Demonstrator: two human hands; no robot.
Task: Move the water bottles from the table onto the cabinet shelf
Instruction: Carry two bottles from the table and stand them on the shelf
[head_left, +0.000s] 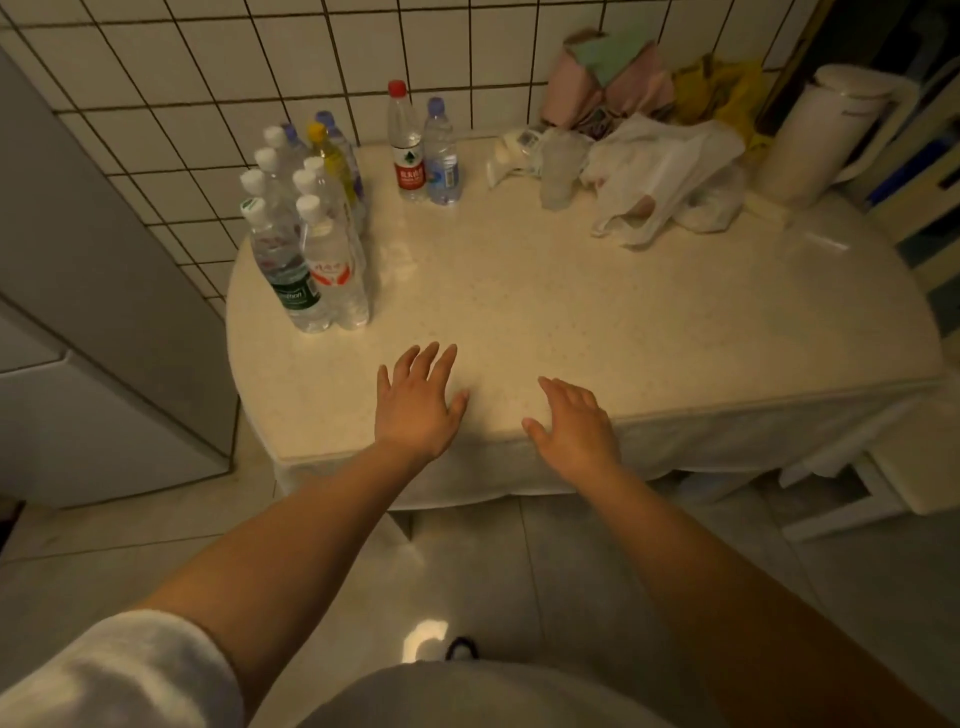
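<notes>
Person stands at a cream table (571, 312) set against a white tiled wall (208, 78); both arms reach forward over the near edge; left hand (415, 402) flat, fingers spread, palm down, holding nothing; right hand (574, 428) likewise loose and empty, fingers slightly curled over the table edge; whether either palm actually touches the tabletop cannot be told. White sleeve (119, 670) shows on the left upper arm.

Water bottles all stand upright on the table; a tight cluster of bottles (306, 218) at the far-left corner near the wall, mostly white caps, one with a green label (297, 297) at the front, one with a red-and-white label (332, 270) just beside it, a yellow bottle (335, 161) and blue-capped ones behind. Apart from the cluster, a red-capped bottle (406, 143) and a blue-capped bottle (441, 153) stand touching side by side near the wall; both hands well apart from all bottles.

Back right of table: white plastic bag (665, 176), frosted cup (558, 171), pink and yellow bags (623, 88) behind; white kettle (826, 135) at the far-right. Grey cabinet or fridge (78, 291) left of table; shelf not visible.
</notes>
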